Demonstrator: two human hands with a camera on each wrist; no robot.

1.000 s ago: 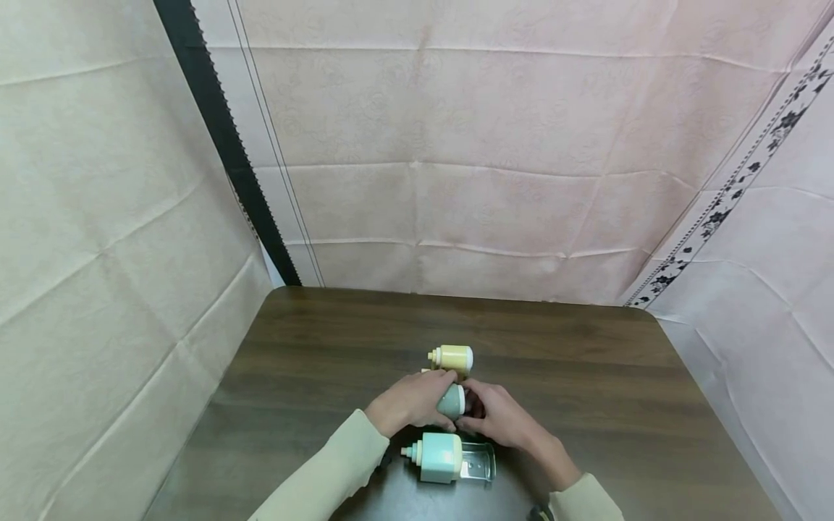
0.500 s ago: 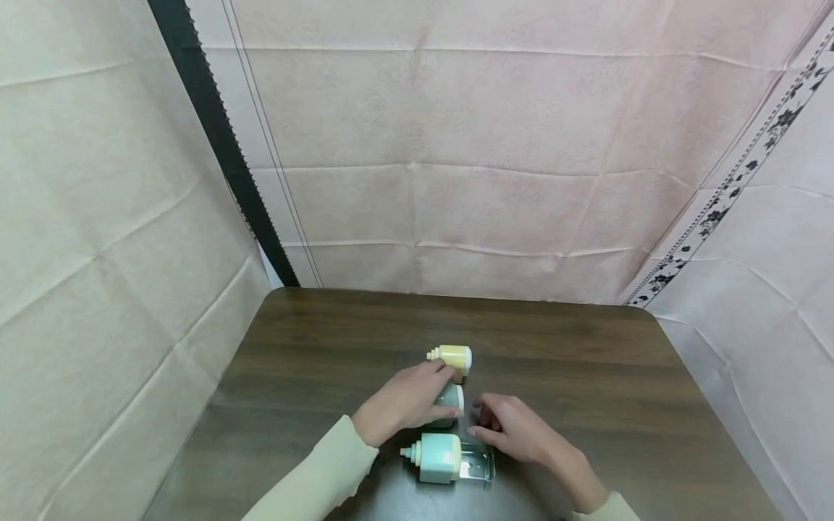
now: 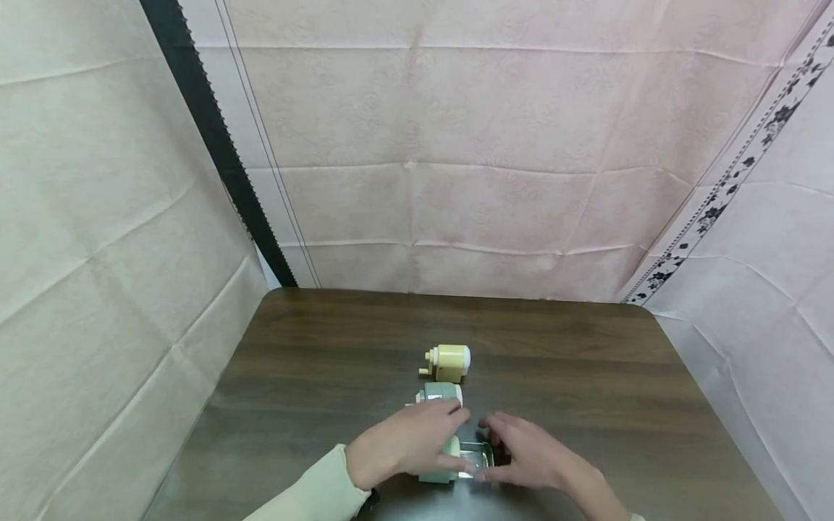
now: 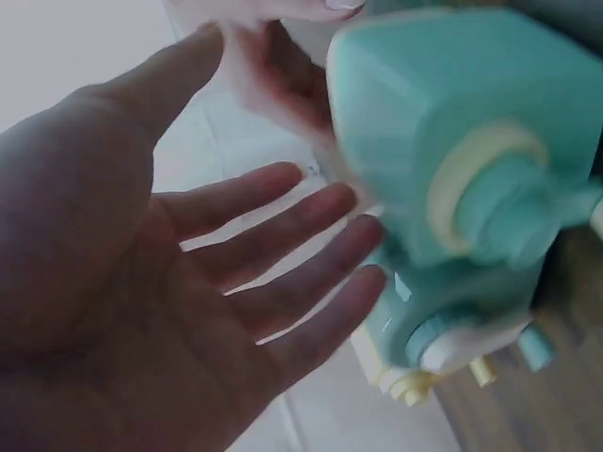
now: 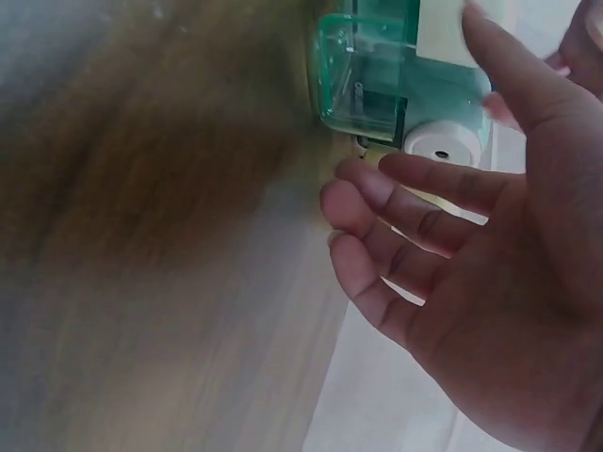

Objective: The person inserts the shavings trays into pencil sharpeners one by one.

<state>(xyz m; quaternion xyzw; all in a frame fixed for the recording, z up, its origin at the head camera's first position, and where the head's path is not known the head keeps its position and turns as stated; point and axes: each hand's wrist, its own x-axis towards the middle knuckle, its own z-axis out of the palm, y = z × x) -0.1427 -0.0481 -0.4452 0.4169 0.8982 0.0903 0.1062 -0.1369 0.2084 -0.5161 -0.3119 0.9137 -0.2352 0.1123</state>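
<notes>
Three crank pencil sharpeners stand in a row in the head view: a yellow one (image 3: 451, 362) at the back, a grey-green one (image 3: 440, 391) in the middle and a mint one (image 3: 435, 477) in front. The mint one's clear drawer (image 3: 473, 457) sticks out to the right. My left hand (image 3: 410, 443) lies over the mint sharpener, hiding most of it; in the left wrist view its fingers (image 4: 283, 226) are spread and hold nothing. My right hand (image 3: 531, 452) is at the drawer's right end, fingers (image 5: 377, 282) loosely bent and holding nothing in the right wrist view.
The sharpeners stand on a dark wooden table (image 3: 326, 376). Pale cloth (image 3: 430, 181) hangs behind it and at both sides. A floral border (image 3: 717, 202) runs down the right side and a black strip (image 3: 221, 145) down the left.
Both hands have come away from the grey-green sharpener and moved nearer to the front, to the mint one. The yellow and grey-green sharpeners are now more exposed.
</notes>
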